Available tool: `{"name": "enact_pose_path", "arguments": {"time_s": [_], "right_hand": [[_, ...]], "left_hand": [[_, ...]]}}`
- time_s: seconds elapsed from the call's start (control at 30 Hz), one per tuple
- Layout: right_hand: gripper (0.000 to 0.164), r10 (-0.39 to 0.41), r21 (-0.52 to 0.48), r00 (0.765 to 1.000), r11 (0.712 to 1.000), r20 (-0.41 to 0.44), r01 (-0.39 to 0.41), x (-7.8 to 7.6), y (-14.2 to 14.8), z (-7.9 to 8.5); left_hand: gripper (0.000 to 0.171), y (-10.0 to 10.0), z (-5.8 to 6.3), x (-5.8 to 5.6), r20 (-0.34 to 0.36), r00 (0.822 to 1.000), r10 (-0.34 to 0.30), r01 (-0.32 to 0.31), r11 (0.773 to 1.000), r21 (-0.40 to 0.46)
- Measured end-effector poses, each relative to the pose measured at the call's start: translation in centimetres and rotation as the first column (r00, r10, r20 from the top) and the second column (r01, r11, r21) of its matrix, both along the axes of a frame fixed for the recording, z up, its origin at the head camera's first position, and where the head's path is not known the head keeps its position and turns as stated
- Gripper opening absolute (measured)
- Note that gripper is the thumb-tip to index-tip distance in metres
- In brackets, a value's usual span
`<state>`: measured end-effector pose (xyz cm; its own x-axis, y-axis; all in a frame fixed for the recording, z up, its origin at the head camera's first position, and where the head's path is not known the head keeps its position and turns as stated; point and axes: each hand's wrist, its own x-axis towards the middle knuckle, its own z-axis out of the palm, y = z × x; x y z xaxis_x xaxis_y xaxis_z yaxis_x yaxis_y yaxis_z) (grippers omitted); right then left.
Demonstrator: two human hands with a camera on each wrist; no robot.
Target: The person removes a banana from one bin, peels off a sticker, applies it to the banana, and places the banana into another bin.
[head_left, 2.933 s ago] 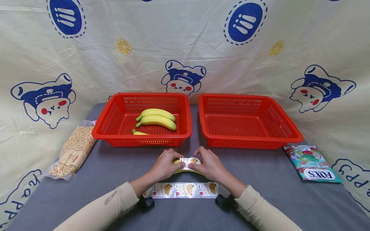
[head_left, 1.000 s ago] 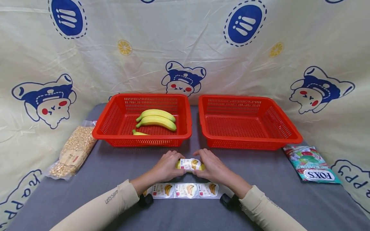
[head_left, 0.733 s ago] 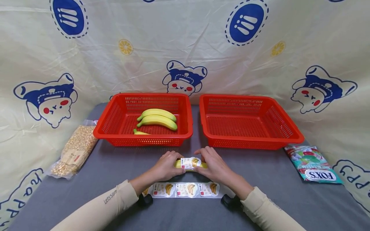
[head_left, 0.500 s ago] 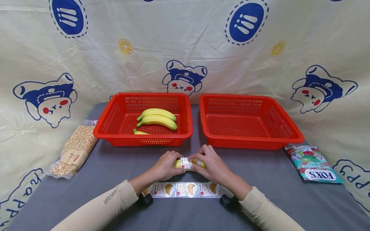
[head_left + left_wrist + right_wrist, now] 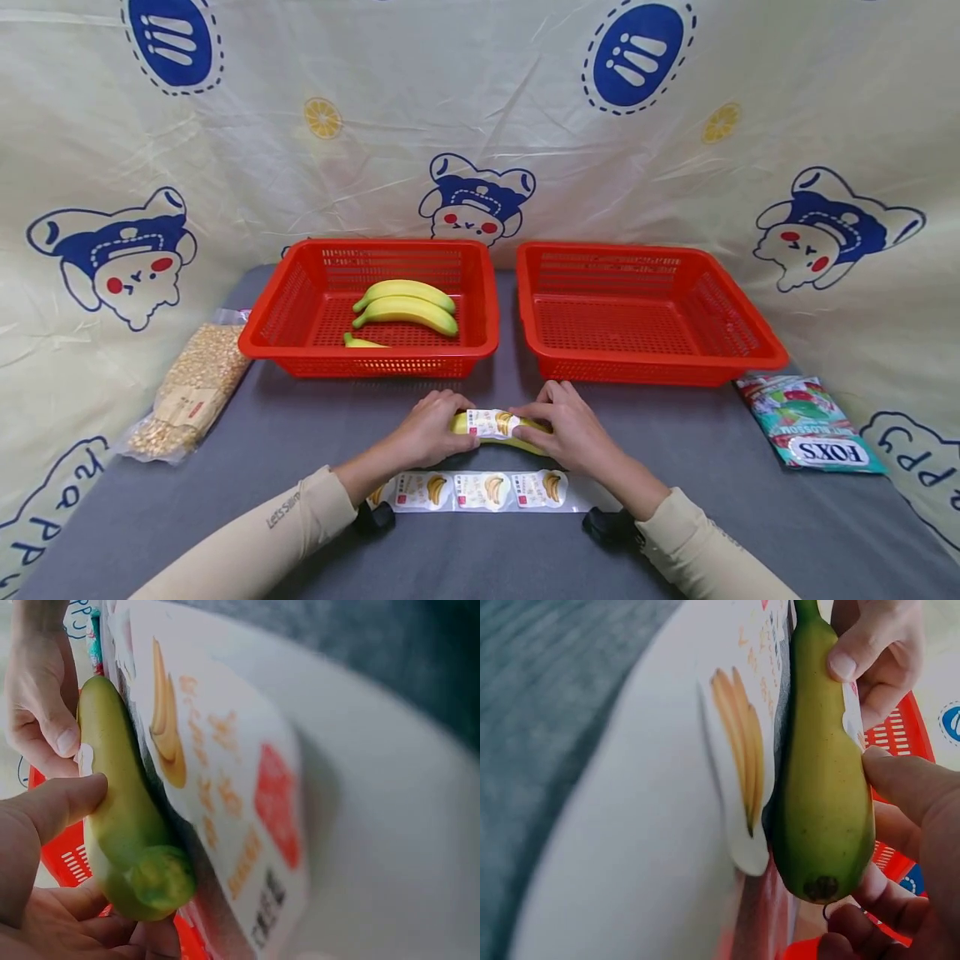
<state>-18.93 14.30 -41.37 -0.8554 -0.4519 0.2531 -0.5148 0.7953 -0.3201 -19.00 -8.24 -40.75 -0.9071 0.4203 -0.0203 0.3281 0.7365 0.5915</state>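
A yellow-green banana lies crosswise in front of the baskets, with a white banana-picture sticker along its upper side. My left hand grips the stem end, thumb on the near side at the sticker's left edge and fingers beyond. My right hand holds the other end, its thumb at the sticker's right edge. The right wrist view shows the banana between thumb and curled fingers. Nearer me lies a strip of similar stickers; its left end is partly hidden by my left wrist.
Behind the hands stand two red baskets; the left basket holds several bananas, and the right basket is beside it. A bag of pale kernels lies far left, a FOX'S candy bag far right.
Earlier both hands held the sticker over the banana; now it lies along the banana. My right hand has slid right, uncovering the sticker's banana picture. The left hand has hardly moved.
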Motion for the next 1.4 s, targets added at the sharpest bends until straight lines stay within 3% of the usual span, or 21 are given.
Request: {"name": "enact_pose_path", "arguments": {"time_s": [0.17,0.37,0.67,0.8,1.03,1.4], "right_hand": [[0.028,0.002,0.021,1.000,1.000,0.024,-0.003,0.0,0.0,0.1],[0.027,-0.024,0.029,0.999,0.999,0.037,0.023,0.1,-0.2,0.1],[0.029,-0.038,0.046,0.998,0.998,0.054,0.035,0.1,-0.3,0.2],[0.032,-0.022,0.045,0.999,0.999,0.030,0.021,0.2,-0.4,0.2],[0.040,0.091,0.009,0.996,0.996,0.008,-0.091,0.0,-1.6,0.2],[0.040,0.059,0.091,0.998,0.994,-0.005,-0.058,0.1,-1.8,0.3]], "left_hand": [[0.051,0.0,0.1,0.3,-0.053,0.998,-0.022,0.023,0.999,0.023],[0.044,0.1,0.2,0.8,-0.171,0.981,-0.088,0.067,0.990,-0.123],[0.048,-0.7,0.4,1.0,-0.219,0.969,-0.116,0.087,0.986,-0.140],[0.047,-0.8,0.3,0.9,-0.204,0.974,-0.102,0.081,0.991,-0.107],[0.048,-0.7,0.0,0.6,-0.147,0.986,-0.081,0.062,0.990,-0.129],[0.047,-0.6,0.0,0.5,-0.171,0.981,-0.093,0.073,0.990,-0.119]]}}
